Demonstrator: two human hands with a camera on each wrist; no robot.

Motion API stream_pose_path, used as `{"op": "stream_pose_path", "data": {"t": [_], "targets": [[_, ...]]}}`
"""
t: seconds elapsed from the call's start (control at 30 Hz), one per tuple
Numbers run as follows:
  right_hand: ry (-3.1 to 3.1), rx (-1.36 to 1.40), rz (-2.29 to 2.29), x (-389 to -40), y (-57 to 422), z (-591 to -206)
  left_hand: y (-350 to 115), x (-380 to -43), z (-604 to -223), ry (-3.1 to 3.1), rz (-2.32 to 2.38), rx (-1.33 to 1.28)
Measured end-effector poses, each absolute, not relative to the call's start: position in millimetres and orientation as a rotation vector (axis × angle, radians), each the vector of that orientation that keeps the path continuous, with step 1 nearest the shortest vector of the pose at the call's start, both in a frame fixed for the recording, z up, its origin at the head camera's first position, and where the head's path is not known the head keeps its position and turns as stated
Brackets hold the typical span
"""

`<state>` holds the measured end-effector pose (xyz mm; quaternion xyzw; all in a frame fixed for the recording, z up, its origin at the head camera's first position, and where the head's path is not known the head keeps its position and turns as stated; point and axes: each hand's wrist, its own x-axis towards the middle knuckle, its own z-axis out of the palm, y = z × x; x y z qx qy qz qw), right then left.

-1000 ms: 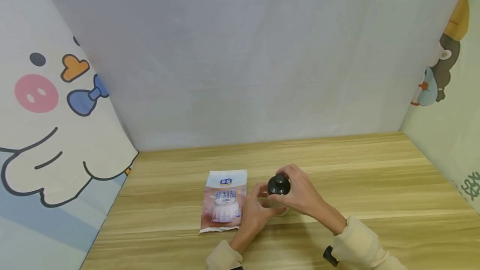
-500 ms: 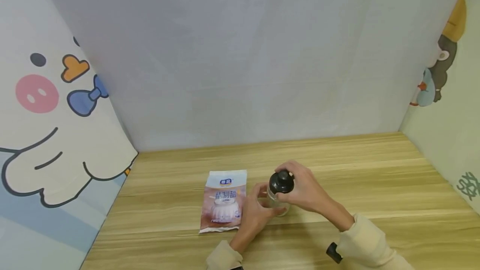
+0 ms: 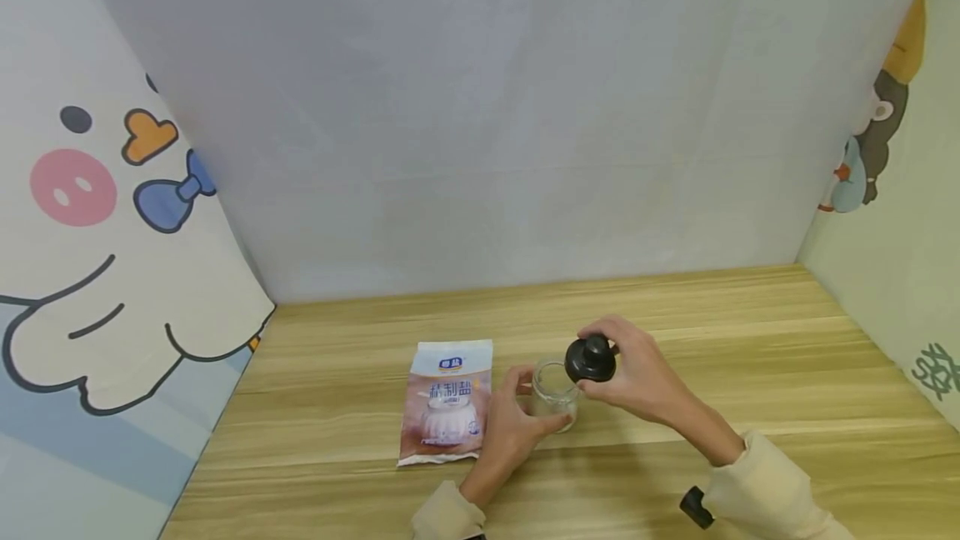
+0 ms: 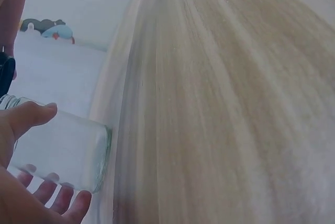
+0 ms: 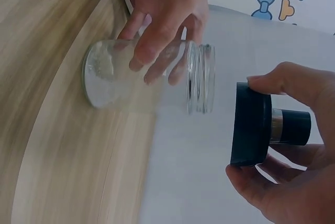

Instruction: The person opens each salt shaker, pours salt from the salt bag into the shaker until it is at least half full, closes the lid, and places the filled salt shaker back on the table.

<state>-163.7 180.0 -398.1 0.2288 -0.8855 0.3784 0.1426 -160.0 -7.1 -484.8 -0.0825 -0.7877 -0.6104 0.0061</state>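
A clear glass jar [image 3: 555,394] with a threaded neck stands uncovered on the table. My left hand [image 3: 513,419] grips it from the left, thumb and fingers around its wall. In the right wrist view the jar [image 5: 149,75] shows a little whitish matter at its bottom. My right hand [image 3: 633,369] pinches a black lid [image 3: 588,358] with a knob on top, held by its rim just right of the jar mouth. From the side, the lid [image 5: 251,124] is plainly apart from the threaded neck. Left of the jar lies a pink and white bag of salt [image 3: 447,402].
The wood-grain table [image 3: 337,365] carries the jar and bag. A grey curtain [image 3: 510,123] closes off the back, with cartoon-printed panels at the left [image 3: 112,290] and right [image 3: 892,273].
The black lid has come up off the jar and moved right in my right hand, baring the jar mouth. My left hand and the salt bag have stayed in place.
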Motion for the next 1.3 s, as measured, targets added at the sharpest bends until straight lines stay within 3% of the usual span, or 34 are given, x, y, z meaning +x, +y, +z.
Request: {"op": "stream_pose_path", "data": {"t": [1.3], "targets": [[-2.723,0.385,1.064,-178,242,-450,-20,-155,-475,-2.458,-1.936,-0.268]]}}
